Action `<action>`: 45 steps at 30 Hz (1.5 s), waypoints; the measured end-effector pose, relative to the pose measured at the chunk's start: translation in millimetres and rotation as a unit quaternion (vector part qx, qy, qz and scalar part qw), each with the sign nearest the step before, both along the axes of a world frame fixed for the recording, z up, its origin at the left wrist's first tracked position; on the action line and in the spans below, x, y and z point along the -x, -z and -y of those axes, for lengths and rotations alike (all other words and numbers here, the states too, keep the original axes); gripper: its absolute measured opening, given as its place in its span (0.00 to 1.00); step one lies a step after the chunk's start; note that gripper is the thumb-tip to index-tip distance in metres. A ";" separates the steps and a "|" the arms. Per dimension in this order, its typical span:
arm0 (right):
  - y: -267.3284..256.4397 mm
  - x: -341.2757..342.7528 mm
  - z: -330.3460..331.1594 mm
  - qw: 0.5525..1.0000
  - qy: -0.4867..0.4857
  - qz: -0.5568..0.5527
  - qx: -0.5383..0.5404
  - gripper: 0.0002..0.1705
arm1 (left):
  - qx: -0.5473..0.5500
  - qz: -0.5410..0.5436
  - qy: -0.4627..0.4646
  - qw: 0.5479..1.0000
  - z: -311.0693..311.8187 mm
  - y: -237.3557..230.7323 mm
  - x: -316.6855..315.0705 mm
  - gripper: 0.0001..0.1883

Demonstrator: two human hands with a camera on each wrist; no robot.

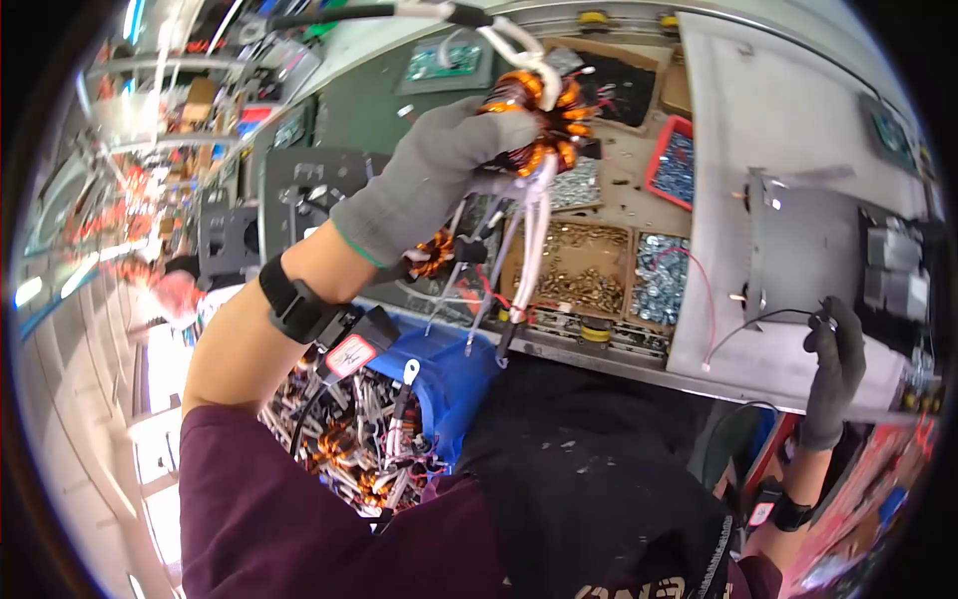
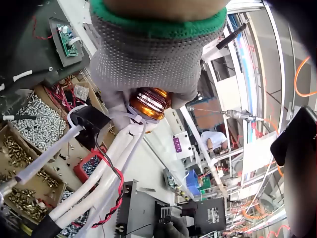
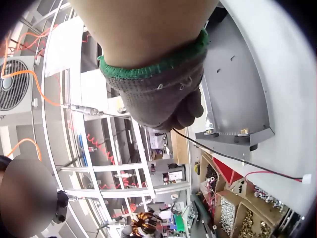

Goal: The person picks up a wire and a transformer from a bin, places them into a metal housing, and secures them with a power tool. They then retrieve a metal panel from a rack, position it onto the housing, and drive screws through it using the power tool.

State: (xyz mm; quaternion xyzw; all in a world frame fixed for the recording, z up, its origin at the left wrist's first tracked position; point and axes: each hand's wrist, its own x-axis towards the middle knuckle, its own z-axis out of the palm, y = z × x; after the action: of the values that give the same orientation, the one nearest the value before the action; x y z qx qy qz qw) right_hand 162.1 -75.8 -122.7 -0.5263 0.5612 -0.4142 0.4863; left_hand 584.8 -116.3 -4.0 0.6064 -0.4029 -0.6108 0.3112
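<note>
My left hand [image 1: 429, 165], in a grey glove, grips a copper-wound coil [image 1: 559, 120] above the bench; its white sleeved leads [image 1: 534, 240] hang down. In the left wrist view the gloved hand [image 2: 148, 64] curls round the coil [image 2: 148, 103], with a black block [image 2: 90, 121] and a twisted red-black wire beside the leads. On the right, my right hand [image 1: 836, 374] pinches a thin black wire [image 1: 763, 314] near a grey metal housing [image 1: 803, 235]. The right wrist view shows curled fingers of the right hand [image 3: 158, 99] with the black wire [image 3: 218, 151] running out to a white connector.
Boxes of brass screws [image 1: 574, 270] and silver screws [image 1: 659, 280] stand mid-bench, near a red tray [image 1: 674, 160]. A blue bin [image 1: 449, 379] of coils and leads is below the bench edge. A circuit board [image 1: 446, 62] lies at the back; another coil [image 1: 431, 255] is under my left forearm.
</note>
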 end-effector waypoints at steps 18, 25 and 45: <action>-91.3 -21.8 -53.3 0.998 -0.016 0.052 0.015 0.12 | 0.194 -0.302 0.052 0.932 45.1 -65.6 129.2 0.29; -69.9 -15.9 -73.7 0.999 0.014 -0.011 0.037 0.15 | 0.138 -0.163 0.113 0.970 79.6 -23.0 152.3 0.19; 45.0 92.7 -17.2 0.988 0.029 -0.128 -0.079 0.13 | -0.069 -0.060 0.038 0.995 105.1 194.0 342.4 0.13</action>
State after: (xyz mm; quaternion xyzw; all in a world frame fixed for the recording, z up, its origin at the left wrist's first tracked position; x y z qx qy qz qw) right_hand 69.4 -58.5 -167.8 -0.5182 0.6647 -0.3118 0.4387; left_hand 242.3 -221.4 -198.0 0.5732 -0.3634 -0.6836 0.2686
